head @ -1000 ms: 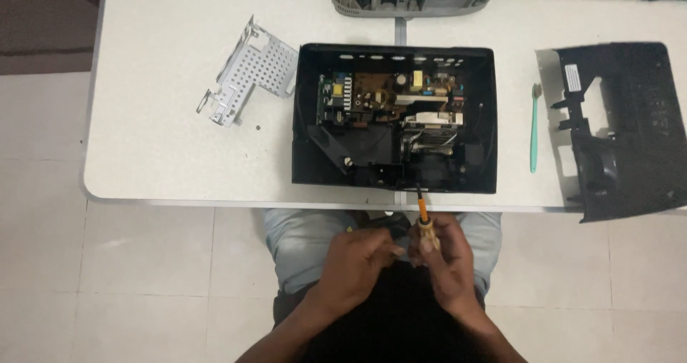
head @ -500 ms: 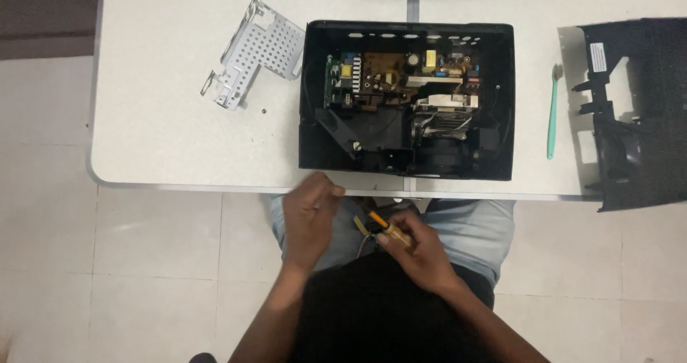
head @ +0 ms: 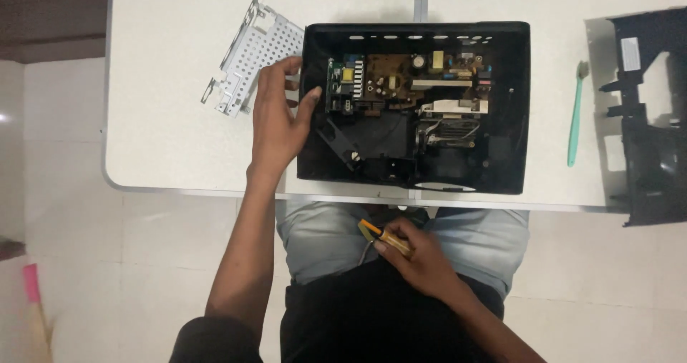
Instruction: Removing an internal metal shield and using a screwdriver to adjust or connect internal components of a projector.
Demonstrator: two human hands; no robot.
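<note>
Left hand (head: 278, 123) lies spread and open, palm down, on the left wall of the black open device case (head: 415, 105); fingertips reach toward the perforated metal bracket (head: 250, 55), thumb tip over the case's left rim. Nothing gripped. Right hand (head: 422, 259) is below the surface's near edge, over the lap, grip closed around an orange-handled screwdriver (head: 383, 235). Screwdriver's long axis runs diagonal, orange end pointing up-left toward the near edge; tip hidden in the hand. The case sits at the near edge of the white surface (head: 164, 134), long axis left-right, open top up. Inside: a brown circuit board (head: 411, 80) along the far wall, a metal module with wires (head: 447, 123) mid-right. Green toothbrush (head: 575, 116) lies right of the case, lengthwise near-to-far. Black plastic cover (head: 647, 119) at the right edge.
</note>
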